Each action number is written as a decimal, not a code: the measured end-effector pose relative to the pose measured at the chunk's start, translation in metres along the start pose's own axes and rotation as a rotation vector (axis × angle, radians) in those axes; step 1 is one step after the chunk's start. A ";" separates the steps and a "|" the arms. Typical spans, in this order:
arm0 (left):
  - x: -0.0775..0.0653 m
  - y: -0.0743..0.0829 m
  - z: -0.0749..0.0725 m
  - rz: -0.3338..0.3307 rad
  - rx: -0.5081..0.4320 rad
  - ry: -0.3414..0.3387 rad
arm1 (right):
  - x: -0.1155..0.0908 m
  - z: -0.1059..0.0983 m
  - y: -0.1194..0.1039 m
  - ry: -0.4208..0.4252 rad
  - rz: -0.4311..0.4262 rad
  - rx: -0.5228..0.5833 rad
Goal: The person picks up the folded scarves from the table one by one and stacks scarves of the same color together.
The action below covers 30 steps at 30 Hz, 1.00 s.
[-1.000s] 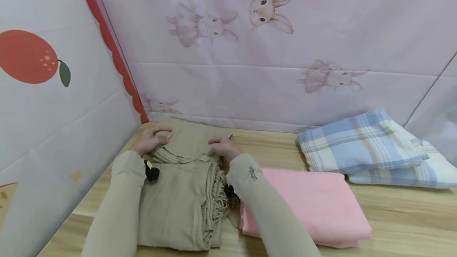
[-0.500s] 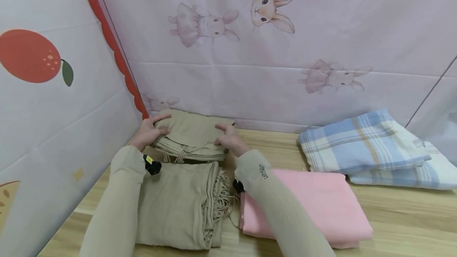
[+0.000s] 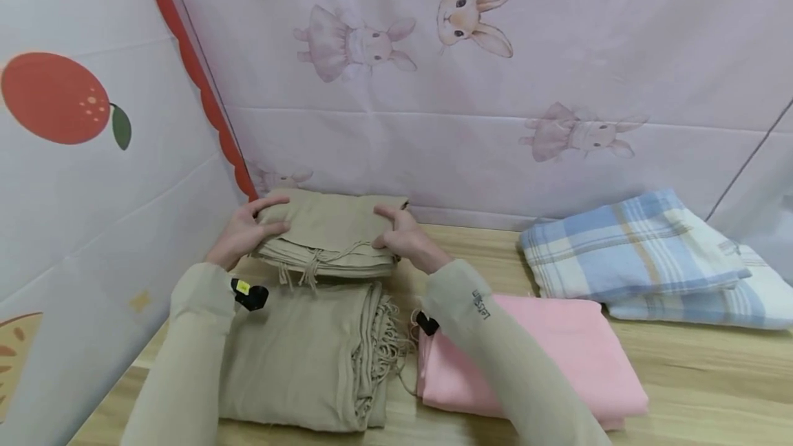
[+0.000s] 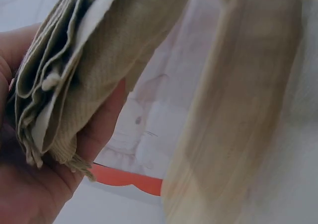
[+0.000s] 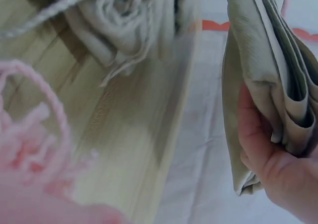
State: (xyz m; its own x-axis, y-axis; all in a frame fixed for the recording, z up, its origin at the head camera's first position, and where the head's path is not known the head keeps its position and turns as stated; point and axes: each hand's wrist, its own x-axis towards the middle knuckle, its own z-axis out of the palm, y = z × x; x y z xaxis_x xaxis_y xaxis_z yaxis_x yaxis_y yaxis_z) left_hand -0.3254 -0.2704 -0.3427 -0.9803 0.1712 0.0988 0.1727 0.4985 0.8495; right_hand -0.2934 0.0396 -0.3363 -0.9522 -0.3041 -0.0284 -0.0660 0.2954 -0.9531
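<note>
Both hands grip a small folded khaki fringed scarf (image 3: 334,222) by its two ends, near the back left of the table. My left hand (image 3: 244,229) has its thumb on top at the left end; the left wrist view shows fingers (image 4: 107,122) behind the folded layers (image 4: 104,50). At the right end, my right hand (image 3: 409,236) pinches the scarf, and the right wrist view shows fingers (image 5: 256,134) against the underside of the stacked folds (image 5: 258,45). Tassels hang from its front edge, over the back of a larger folded khaki scarf (image 3: 291,363).
A folded pink cloth (image 3: 545,356) lies under the right forearm, its fringe (image 5: 35,144) close to the right wrist camera. Folded blue-and-white plaid cloths (image 3: 619,253) lie at the back right. Printed walls (image 3: 434,157) border the wooden table (image 3: 712,370) behind and at left.
The small khaki scarf has been raised and tilted, so its layered front edge and tassels now show. The hands have spread apart, the right one shifting to the scarf's right end.
</note>
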 end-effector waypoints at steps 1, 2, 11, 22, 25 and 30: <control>-0.002 0.001 -0.001 0.007 0.002 -0.001 | -0.002 0.000 -0.002 -0.002 -0.002 -0.003; -0.004 0.002 -0.002 0.012 0.005 0.004 | -0.004 0.000 -0.003 -0.001 -0.005 -0.006; -0.031 0.011 -0.006 0.077 0.053 -0.009 | -0.029 0.003 -0.013 -0.034 -0.060 -0.023; -0.068 0.013 -0.006 0.158 0.077 0.013 | -0.057 0.017 -0.008 -0.017 -0.109 -0.016; -0.080 0.013 -0.006 0.171 0.094 0.017 | -0.066 0.021 -0.009 -0.025 -0.116 -0.034; -0.099 0.011 -0.007 0.177 0.115 0.021 | -0.080 0.027 -0.014 -0.047 -0.157 -0.080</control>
State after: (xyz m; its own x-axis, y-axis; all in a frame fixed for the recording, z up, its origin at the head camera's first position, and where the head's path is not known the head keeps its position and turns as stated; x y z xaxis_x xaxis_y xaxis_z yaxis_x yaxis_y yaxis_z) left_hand -0.2267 -0.2880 -0.3392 -0.9352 0.2475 0.2531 0.3511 0.5560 0.7534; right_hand -0.2083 0.0354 -0.3285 -0.9132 -0.3942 0.1032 -0.2385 0.3117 -0.9198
